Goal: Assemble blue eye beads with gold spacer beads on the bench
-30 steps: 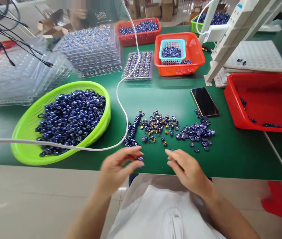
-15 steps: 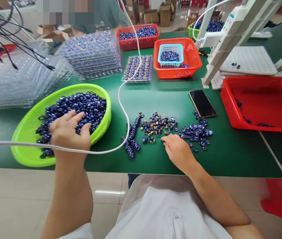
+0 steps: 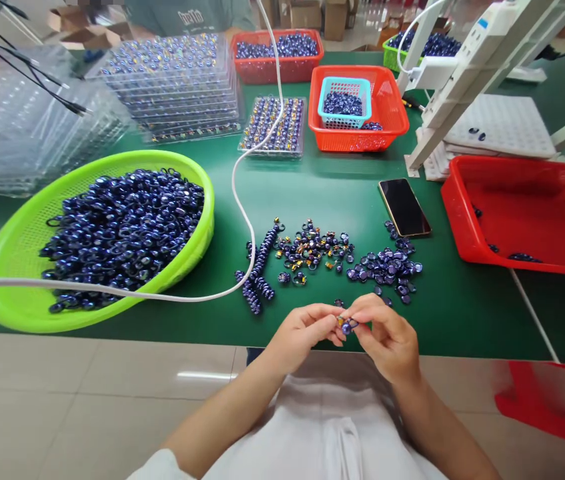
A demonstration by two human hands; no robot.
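My left hand [image 3: 307,333] and my right hand [image 3: 387,333] meet near the table's front edge. Between their fingertips they both pinch a small shiny blue ring-like piece [image 3: 347,327] with a gold-coloured part. Just beyond the hands lie a heap of dark blue flat pieces [image 3: 387,267] and a heap of mixed blue and gold pieces [image 3: 315,245]. Further left, dark blue rings are lined up in rows [image 3: 262,260]. The large green basket [image 3: 0,280] at the left holds many dark blue ring-like pieces.
A white cable [image 3: 242,207] crosses over the green table. A phone [image 3: 405,207] lies right of centre, beside a red bin [image 3: 522,260]. Behind stand an orange basket [image 3: 387,133], a filled clear tray [image 3: 272,155] and stacked trays [image 3: 187,120]. A person in a grey shirt [image 3: 190,19] is opposite.
My left hand has left the green basket and come over to my right hand. My right hand has moved towards the front edge. Both now hold the small piece; the view has shifted.
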